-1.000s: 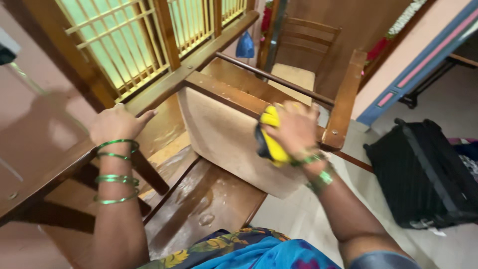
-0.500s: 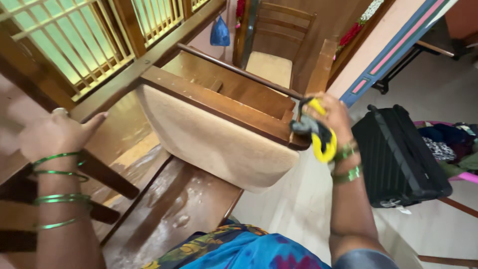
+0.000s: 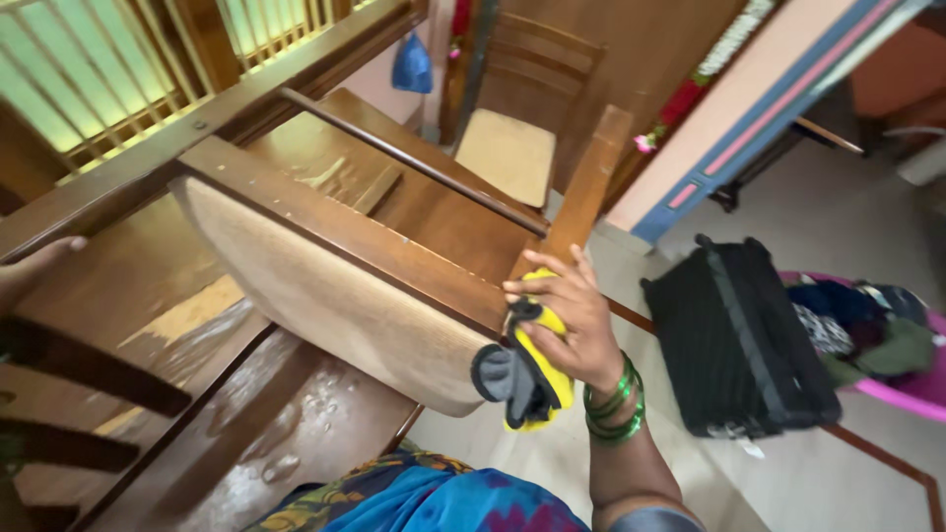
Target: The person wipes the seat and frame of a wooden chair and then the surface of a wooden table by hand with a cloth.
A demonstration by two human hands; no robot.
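Cloth (image 3: 527,379) — soft, limp, yellow/grey — pressed by right hand (image 3: 572,320), fingers spread, vs. stiff heavy chair (image 3: 345,286); left hand (image 3: 30,271) fingers unclear.

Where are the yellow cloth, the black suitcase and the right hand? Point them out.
yellow cloth (image 3: 545,379), head view, its yellow fold below the fingers.
black suitcase (image 3: 741,340), head view, middle of its top face.
right hand (image 3: 570,317), head view, back of the hand.

yellow-grey cloth (image 3: 527,379) | bunched | against upturned chair (image 3: 345,266) corner

Black suitcase (image 3: 739,335), pink tub of clothes (image 3: 912,389), blue bag (image 3: 411,65)
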